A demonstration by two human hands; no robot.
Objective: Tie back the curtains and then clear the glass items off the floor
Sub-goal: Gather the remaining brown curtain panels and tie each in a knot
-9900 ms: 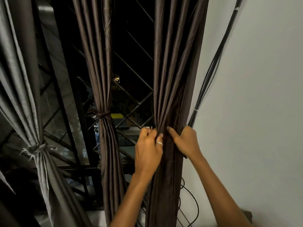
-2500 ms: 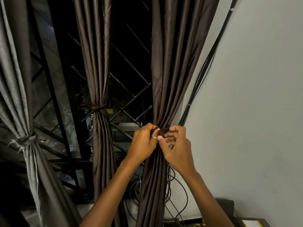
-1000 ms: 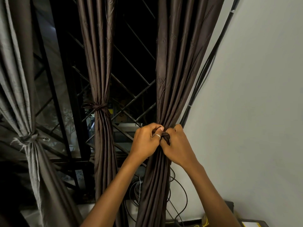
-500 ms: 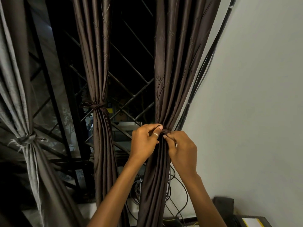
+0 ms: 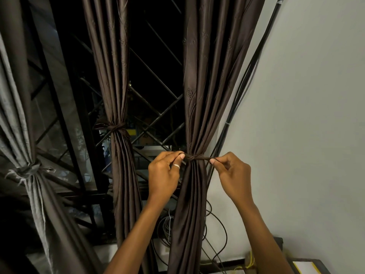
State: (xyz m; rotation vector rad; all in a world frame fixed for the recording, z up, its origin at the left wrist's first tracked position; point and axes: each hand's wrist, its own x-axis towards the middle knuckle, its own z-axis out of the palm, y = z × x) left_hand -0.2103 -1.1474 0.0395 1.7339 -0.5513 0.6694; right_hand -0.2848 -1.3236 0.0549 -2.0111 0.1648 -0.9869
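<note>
A dark brown curtain hangs at the right of the window, gathered at waist height by a thin brown tie knotted around it. My left hand pinches the tie's left end beside the knot. My right hand pinches the right end, drawn out sideways and taut. A second brown curtain hangs in the middle, bound by its own knot. A grey curtain at the left is tied too. No glass items are in view.
Black cables run down the white wall just right of the curtain, and loose loops of wire hang behind its lower part. A dark metal window grille stands behind the curtains. A dark box sits at bottom right.
My hands were together bunched at the knot; now they have moved apart, each pulling one end of the tie sideways, and the band has cinched tight around the curtain.
</note>
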